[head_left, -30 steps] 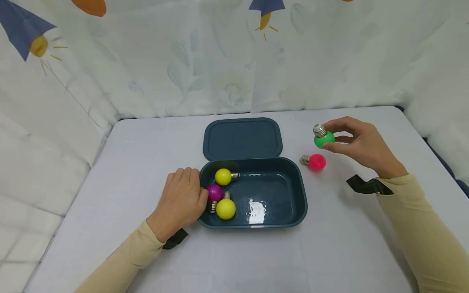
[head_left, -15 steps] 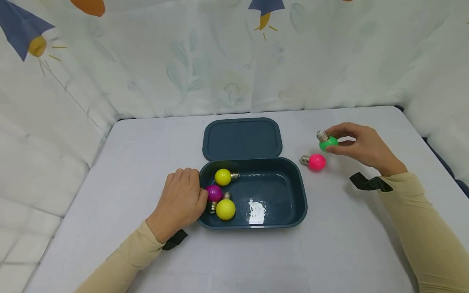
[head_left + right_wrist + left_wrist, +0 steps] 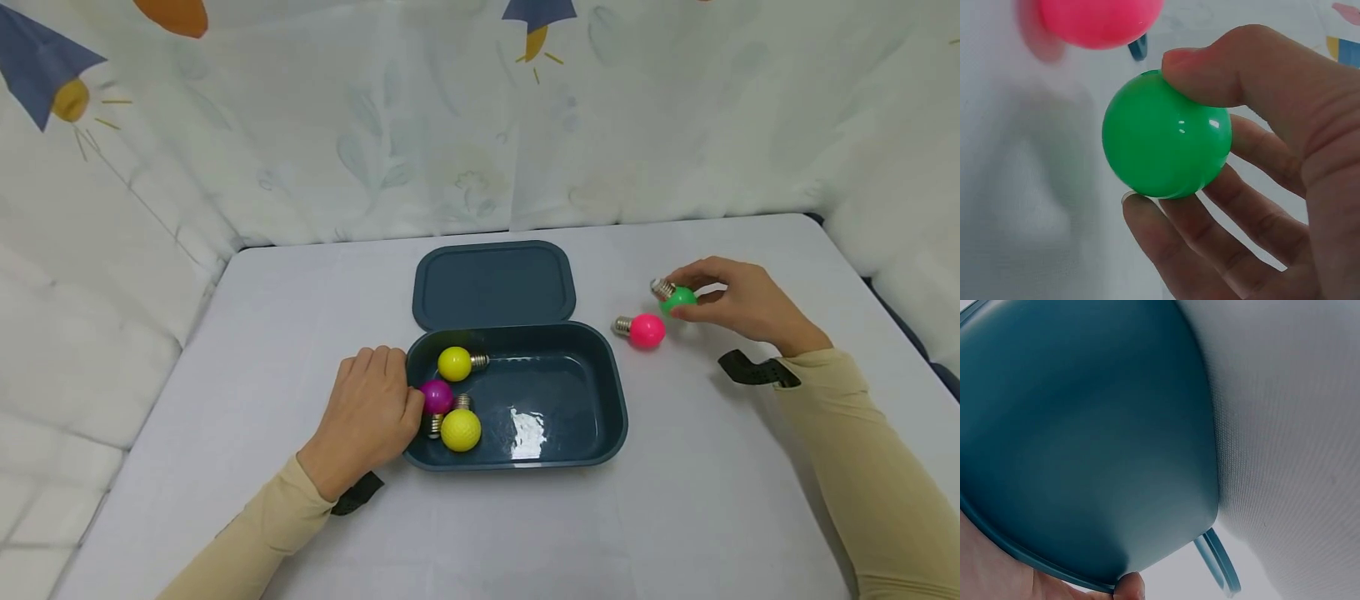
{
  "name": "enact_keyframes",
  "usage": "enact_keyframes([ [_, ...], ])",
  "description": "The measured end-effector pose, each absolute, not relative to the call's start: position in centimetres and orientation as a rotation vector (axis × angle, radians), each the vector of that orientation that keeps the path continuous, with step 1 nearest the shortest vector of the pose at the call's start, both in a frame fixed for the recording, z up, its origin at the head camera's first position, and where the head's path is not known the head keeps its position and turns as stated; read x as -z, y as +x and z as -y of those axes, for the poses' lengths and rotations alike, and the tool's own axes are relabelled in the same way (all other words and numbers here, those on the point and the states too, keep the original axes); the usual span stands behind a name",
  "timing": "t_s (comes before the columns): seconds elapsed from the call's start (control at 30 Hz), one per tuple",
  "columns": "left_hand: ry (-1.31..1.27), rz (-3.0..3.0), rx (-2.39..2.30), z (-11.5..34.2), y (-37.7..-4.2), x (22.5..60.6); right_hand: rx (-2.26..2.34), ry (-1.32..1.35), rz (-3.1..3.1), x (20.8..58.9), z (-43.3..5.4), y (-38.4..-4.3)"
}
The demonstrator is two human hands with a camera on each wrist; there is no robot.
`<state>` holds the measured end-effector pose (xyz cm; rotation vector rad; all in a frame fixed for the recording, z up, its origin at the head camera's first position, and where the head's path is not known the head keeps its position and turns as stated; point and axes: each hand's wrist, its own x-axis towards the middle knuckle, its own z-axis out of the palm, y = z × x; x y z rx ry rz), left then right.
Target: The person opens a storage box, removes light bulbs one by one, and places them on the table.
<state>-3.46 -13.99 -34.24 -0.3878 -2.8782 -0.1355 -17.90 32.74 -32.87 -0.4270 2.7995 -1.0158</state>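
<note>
Item 1, green globe bulb (image 3: 1160,144): over the right part of the worktop (image 3: 525,533), in your right hand (image 3: 738,302). Grip: thumb and fingers pinching the globe, leaving the screw base free and tilted toward the far left; presumably the round end suits your fingertips better.

Item 2, pink bulb (image 3: 647,331): lying on the worktop just beside item 1, base toward the box.

Item 3, dark blue box (image 3: 562,400): your left hand (image 3: 365,417) grips the rim at its left end, likely to steady it.

Item 4, three bulbs inside the box, all toward its left end: smooth yellow bulb (image 3: 454,364), purple bulb (image 3: 437,397), dimpled yellow bulb (image 3: 461,431).

Item 5, lid (image 3: 495,283): flat behind the box, probably set there to leave the box uncovered.

Obscured: item 1's base, behind the globe in your right wrist view; the purple bulb's left edge, behind your left thumb; most of your left fingers. Whether the lid's near edge touches the box, you cannot tell.
</note>
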Motion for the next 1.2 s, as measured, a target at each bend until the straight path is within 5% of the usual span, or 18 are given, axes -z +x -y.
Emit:
enact_keyframes([
  [1.2,-0.375,2.890,0.150,13.95,-3.53,34.31,0.852,-0.497,-2.755,33.38,-32.66,-18.51],
])
